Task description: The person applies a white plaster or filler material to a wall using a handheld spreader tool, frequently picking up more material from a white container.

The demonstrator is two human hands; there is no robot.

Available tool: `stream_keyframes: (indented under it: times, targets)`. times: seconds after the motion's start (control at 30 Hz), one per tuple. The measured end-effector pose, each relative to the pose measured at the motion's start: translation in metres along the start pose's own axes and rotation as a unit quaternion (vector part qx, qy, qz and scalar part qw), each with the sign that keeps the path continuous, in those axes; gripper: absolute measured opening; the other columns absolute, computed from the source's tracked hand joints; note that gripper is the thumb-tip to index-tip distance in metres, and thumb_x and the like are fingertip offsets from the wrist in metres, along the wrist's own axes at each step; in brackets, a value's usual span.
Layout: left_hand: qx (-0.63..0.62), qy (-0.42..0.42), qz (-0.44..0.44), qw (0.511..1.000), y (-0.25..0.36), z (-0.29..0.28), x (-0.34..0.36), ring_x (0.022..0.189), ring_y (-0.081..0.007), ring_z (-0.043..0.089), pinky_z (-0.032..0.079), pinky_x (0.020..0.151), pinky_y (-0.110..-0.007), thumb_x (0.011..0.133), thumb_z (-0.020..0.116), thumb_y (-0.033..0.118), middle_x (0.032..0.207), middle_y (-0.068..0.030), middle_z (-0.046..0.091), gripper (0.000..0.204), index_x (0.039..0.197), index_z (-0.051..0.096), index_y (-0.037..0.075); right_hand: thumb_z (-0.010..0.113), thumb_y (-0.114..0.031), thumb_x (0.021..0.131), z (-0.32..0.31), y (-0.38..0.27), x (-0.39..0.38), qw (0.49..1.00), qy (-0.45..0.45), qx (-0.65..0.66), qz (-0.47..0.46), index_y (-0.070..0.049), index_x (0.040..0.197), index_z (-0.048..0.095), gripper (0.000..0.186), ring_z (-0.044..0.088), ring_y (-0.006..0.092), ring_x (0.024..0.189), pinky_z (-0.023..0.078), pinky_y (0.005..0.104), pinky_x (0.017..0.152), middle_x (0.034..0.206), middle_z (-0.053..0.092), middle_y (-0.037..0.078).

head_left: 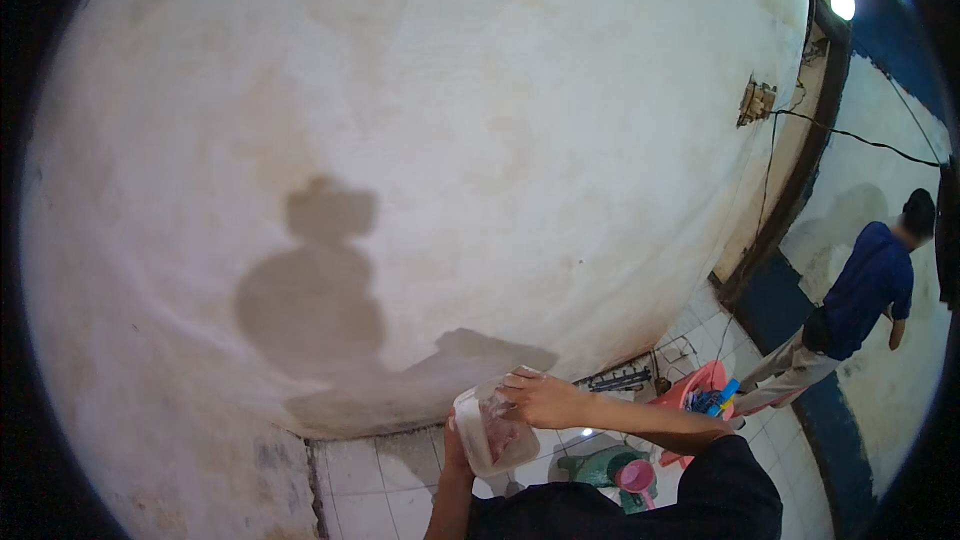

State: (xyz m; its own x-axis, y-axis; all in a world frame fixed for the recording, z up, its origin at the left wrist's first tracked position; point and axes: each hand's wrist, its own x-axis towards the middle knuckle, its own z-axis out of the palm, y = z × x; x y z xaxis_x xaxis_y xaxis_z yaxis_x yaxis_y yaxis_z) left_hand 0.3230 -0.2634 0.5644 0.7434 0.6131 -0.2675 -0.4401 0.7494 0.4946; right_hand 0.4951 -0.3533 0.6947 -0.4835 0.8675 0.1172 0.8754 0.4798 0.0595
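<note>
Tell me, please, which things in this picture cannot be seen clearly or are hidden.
- Clear plastic container, head view: the pinkish contents are blurred, so their kind cannot be told.
- Left hand: mostly hidden behind the container; its grip is unclear.
- Right hand: fingertips at the container's rim, contact blurred.
- Pink basin and green bucket on the tiled floor: contents too small.
- Other person: hands not visible.
</note>
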Motion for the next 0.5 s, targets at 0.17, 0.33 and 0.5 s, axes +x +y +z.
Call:
stream_keyframes:
  times: [0.17,0.33,0.5]
  targets:
    - [0.062,-0.012,-0.05,0.997,0.008,0.012,-0.002,0.083,-0.0337,0.065,0.057,0.071,-0.052,0.098,0.036,0.05,0.104,-0.0189,0.061,0.053,0.117,0.052,0.003,0.056,-0.019,0.081,0.022,0.011,-0.014,0.997,-0.037,0.007,-0.062,-0.01,0.111,0.066,0.033,0.05,0.0259,0.124,0.04,0.041,0.106,0.125,0.059,0.01]
    - [-0.006,-0.179,-0.018,0.984,-0.006,-0.022,0.027,0.091,-0.0312,0.064,0.056,0.077,-0.051,0.099,0.041,0.046,0.107,-0.0163,0.061,0.048,0.122,0.05,0.004,0.054,-0.021,0.082,0.019,0.022,-0.016,0.997,-0.025,-0.014,-0.076,-0.014,0.106,0.07,0.03,0.051,0.0241,0.124,0.041,0.0407,0.107,0.126,0.06,0.007]
    - [0.113,-0.137,0.063,0.982,0.008,-0.004,0.02,0.107,-0.0254,0.061,0.053,0.092,-0.044,0.1,0.041,0.043,0.119,-0.0115,0.059,0.048,0.131,0.047,0.007,0.059,-0.021,0.076,0.019,0.029,-0.019,0.998,0.034,-0.012,-0.055,-0.014,0.103,0.072,0.031,0.056,0.0236,0.116,0.044,0.0405,0.102,0.118,0.061,0.005]
